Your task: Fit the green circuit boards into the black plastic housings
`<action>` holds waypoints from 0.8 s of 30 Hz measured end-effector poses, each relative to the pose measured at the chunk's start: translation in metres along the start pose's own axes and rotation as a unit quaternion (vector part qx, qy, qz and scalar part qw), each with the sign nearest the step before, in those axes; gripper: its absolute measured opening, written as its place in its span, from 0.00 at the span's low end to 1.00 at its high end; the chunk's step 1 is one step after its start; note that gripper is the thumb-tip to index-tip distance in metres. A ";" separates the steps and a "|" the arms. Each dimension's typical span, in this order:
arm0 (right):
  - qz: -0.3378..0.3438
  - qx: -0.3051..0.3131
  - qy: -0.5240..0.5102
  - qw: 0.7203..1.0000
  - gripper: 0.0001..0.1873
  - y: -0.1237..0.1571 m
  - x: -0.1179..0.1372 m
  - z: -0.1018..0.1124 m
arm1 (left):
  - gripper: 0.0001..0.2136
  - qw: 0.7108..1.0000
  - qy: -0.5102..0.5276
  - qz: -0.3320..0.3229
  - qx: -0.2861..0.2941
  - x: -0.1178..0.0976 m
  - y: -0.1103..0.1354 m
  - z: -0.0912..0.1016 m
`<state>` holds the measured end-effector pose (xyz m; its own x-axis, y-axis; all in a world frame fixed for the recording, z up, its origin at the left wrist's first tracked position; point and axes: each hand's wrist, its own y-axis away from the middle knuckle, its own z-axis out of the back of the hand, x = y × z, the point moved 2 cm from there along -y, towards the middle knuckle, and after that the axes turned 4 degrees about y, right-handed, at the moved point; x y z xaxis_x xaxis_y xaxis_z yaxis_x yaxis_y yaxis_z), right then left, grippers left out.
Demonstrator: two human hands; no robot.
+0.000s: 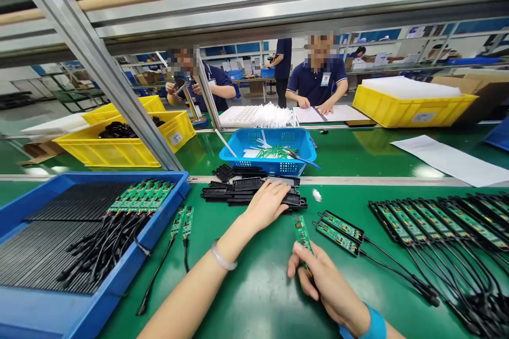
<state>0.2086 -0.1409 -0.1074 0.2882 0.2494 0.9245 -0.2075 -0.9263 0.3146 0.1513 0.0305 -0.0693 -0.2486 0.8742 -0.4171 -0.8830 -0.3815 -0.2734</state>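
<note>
My left hand (267, 204) reaches onto a pile of black plastic cases (242, 190), its fingers stretched out and touching the cases at the top. A pale bangle sits on that wrist. My right hand (322, 275) is closed around the lower end of a green circuit board (302, 233), which points up and away over the table. Just right of this board lie two black cases with boards fitted inside (338, 237), their cables trailing to the right. Two loose circuit boards with cables (187, 221) rest left of my left forearm.
A blue tray (181, 183) with cabled boards stands at left. More filled cases (417, 222) line up at right. Behind the pile is a blue basket (270, 167) with green and white strips. Yellow bins (115, 153) and a metal post (115, 90) stand farther back; co-workers sit opposite.
</note>
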 end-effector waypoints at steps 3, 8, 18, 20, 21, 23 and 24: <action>-0.022 -0.005 -0.036 0.999 0.19 -0.001 -0.001 0.001 | 0.18 1.000 -0.004 0.016 -0.013 0.001 -0.002 -0.001; 0.012 -0.003 0.003 1.000 0.20 0.002 0.004 0.002 | 0.23 0.980 0.045 0.141 -0.132 0.004 0.032 0.014; 0.088 -0.027 0.070 0.993 0.18 -0.011 -0.003 0.009 | 0.18 0.595 0.705 0.354 -0.151 -0.022 0.090 -0.039; 0.086 -0.032 0.072 0.993 0.18 -0.012 -0.003 0.010 | 0.16 0.612 0.715 0.307 -0.144 -0.022 0.091 -0.043; 0.085 -0.034 0.077 0.993 0.17 -0.011 -0.002 0.010 | 0.16 0.626 0.713 0.280 -0.144 -0.021 0.091 -0.042; 0.079 -0.031 0.094 0.992 0.17 -0.009 0.000 0.010 | 0.20 0.644 0.706 0.249 -0.157 -0.018 0.092 -0.041; 0.077 -0.026 0.105 0.991 0.17 -0.007 0.001 0.010 | 0.22 0.650 0.701 0.243 -0.166 -0.017 0.092 -0.040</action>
<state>0.2200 -0.1369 -0.1113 0.0487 0.1642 0.9852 -0.2836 -0.9435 0.1713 0.0900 -0.0320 -0.1221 0.3453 -0.4169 -0.8408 -0.6439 -0.7570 0.1108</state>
